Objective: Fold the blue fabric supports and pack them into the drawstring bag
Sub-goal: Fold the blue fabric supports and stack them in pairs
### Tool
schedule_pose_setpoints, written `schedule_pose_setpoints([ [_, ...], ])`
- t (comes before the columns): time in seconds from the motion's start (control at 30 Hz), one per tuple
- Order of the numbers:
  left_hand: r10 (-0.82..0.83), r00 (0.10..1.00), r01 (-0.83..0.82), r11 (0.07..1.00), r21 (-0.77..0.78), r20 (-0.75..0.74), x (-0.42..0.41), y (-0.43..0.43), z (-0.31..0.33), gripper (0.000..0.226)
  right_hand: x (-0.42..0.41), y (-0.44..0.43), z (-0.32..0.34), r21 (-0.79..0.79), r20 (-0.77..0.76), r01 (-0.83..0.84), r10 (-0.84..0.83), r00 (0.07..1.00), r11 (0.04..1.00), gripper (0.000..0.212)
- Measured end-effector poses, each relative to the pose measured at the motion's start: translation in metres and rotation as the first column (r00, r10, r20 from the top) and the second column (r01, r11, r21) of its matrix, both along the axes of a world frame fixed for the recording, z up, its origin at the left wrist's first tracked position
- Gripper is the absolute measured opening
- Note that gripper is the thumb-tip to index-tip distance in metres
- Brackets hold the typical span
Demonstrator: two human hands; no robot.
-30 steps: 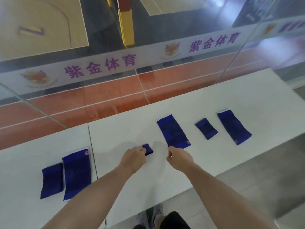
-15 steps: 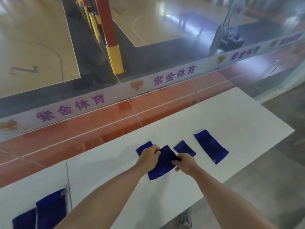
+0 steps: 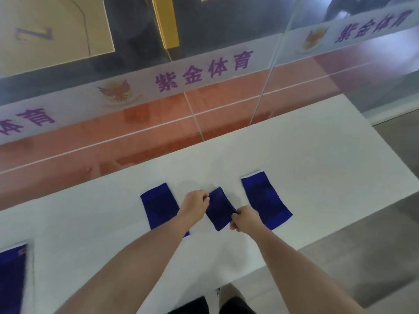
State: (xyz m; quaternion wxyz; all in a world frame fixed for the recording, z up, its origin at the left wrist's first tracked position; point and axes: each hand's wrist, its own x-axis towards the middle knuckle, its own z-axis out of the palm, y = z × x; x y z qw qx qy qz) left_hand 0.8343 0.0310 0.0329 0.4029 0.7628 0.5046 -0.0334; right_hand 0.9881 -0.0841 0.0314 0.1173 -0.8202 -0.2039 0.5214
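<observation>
**A:** What do our hands hold?

**B:** Our left hand (image 3: 195, 208) pinches the far corner of the small blue support (image 3: 219, 210), and our right hand (image 3: 246, 219) grips its near right edge. It lies close to the front edge of the worktop (image 3: 317, 155).

**A:** How much is left?

**B:** Nearly all, we think. The left support (image 3: 157, 206) and the right support (image 3: 265, 200) lie flat beside it, unfolded. A fourth support (image 3: 11, 279) lies at the left edge. We see no drawstring bag.
</observation>
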Motion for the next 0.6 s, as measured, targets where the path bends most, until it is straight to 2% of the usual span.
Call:
schedule_pose_setpoints([
  [0.3,0.059,0.998,-0.059,0.997,0.048,-0.002,0.021,0.005,-0.033,0.019,0.025,0.004,-0.072,-0.087,0.002,-0.029,0.029,1.0,0.996,0.024],
  [0.5,0.112,0.993,-0.113,0.992,0.052,0.021,0.014,0.0,-0.056,0.016,0.015,0.007,-0.043,-0.084,0.069,0.01,-0.004,0.998,0.996,0.029],
  [0.6,-0.043,0.995,0.054,0.993,0.108,-0.094,0.007,-0.003,-0.063,0.036,0.01,0.002,-0.032,-0.038,0.144,0.016,-0.01,0.989,0.999,0.028],
])
